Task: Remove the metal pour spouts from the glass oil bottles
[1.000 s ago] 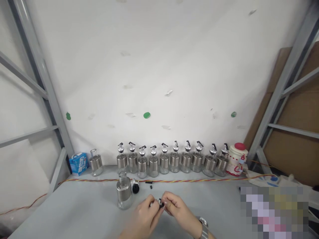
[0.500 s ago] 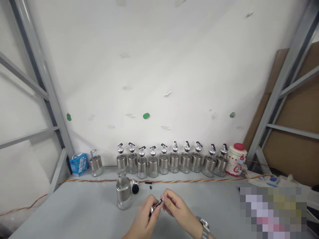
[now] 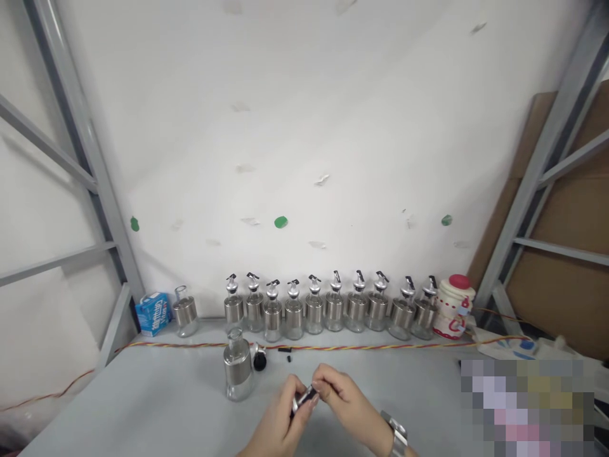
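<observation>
My left hand (image 3: 288, 412) is wrapped round a pourer spout (image 3: 304, 398), silver and black, with part of it hidden in the palm. At the spout's upper end my right hand (image 3: 340, 400) has thumb and fingers pinched together; any small piece between them is hidden. An uncapped glass bottle (image 3: 237, 368) with a steel band stands upright to the left of my hands. Beside it lies another pourer spout (image 3: 259, 360) with its black stopper facing me. Two small black pieces, a short bar (image 3: 284, 350) and a tiny plug (image 3: 288, 359), lie on the grey table (image 3: 157, 393).
Several bottles with pourer spouts (image 3: 314, 311) stand in a row along the wall. Another uncapped bottle (image 3: 185, 314) and a blue carton (image 3: 153, 313) are at back left. A white-and-red jar (image 3: 453, 308) ends the row. A twisted cord (image 3: 380, 347) crosses the table.
My right hand has shifted slightly at the spout's end, and its fingers have curled in. My left hand keeps hold of the pourer spout. The view has moved a little.
</observation>
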The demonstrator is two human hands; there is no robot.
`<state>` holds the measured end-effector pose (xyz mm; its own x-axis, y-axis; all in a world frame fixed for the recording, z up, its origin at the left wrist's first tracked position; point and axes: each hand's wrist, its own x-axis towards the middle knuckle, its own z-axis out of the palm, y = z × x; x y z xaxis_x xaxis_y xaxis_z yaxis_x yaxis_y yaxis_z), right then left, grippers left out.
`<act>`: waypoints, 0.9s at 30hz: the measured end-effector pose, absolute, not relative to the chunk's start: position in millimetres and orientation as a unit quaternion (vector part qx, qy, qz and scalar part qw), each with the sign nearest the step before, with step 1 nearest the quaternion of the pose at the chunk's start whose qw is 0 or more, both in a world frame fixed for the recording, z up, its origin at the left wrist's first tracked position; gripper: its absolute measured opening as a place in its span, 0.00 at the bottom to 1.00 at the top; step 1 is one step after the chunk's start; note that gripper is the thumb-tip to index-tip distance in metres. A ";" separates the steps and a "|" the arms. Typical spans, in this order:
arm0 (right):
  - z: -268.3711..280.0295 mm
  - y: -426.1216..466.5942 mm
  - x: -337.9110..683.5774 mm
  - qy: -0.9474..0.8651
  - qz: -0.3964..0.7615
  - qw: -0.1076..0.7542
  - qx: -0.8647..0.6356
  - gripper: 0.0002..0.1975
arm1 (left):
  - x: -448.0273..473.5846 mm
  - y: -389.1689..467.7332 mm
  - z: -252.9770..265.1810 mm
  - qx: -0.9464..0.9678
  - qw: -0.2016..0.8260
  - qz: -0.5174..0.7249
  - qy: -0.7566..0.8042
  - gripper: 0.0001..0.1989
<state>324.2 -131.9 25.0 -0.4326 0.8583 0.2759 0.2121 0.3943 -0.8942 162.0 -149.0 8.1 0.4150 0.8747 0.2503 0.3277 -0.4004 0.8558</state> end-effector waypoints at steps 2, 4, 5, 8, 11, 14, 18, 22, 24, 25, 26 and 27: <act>25.4 -132.0 324.9 -0.736 0.418 0.390 -0.363 0.15 | 161.9 -148.2 6.8 0.755 0.383 0.357 0.394 0.08; 25.0 -132.0 324.8 -0.732 0.421 0.391 -0.366 0.15 | 161.6 -147.4 6.6 0.758 0.384 0.351 0.394 0.09; 24.5 -131.9 324.4 -0.729 0.423 0.392 -0.368 0.15 | 161.3 -147.1 6.7 0.760 0.382 0.347 0.396 0.09; 21.8 -131.8 322.9 -0.716 0.436 0.399 -0.371 0.14 | 160.1 -146.6 6.9 0.767 0.369 0.335 0.405 0.09; 17.8 -132.4 321.0 -0.689 0.472 0.415 -0.360 0.12 | 158.7 -146.7 7.1 0.774 0.347 0.332 0.414 0.10; 14.3 -133.3 318.8 -0.651 0.526 0.438 -0.328 0.09 | 158.2 -147.3 8.9 0.777 0.333 0.336 0.416 0.10; 11.2 -132.9 315.6 -0.616 0.577 0.458 -0.280 0.10 | 158.7 -149.4 12.4 0.776 0.334 0.350 0.405 0.11; 7.3 -129.5 313.9 -0.595 0.614 0.460 -0.241 0.12 | 162.0 -151.1 12.1 0.743 0.380 0.385 0.395 0.13; 5.1 -127.5 313.4 -0.591 0.628 0.447 -0.238 0.13 | 165.3 -150.8 9.4 0.699 0.451 0.399 0.386 0.14; 4.0 -126.7 313.1 -0.589 0.634 0.441 -0.239 0.14 | 167.4 -150.3 7.5 0.670 0.492 0.406 0.380 0.15; 2.9 -125.8 312.6 -0.585 0.639 0.438 -0.242 0.14 | 169.8 -149.7 5.4 0.638 0.531 0.413 0.375 0.16; 1.7 -125.0 311.8 -0.577 0.643 0.439 -0.246 0.15 | 172.2 -148.8 3.1 0.605 0.566 0.419 0.371 0.17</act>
<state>311.8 -125.0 1.7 -0.4937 0.8484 0.1909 -0.2806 0.0523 -0.9584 172.2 -148.8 3.1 0.3728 0.9238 0.0872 -0.0264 -0.0834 0.9962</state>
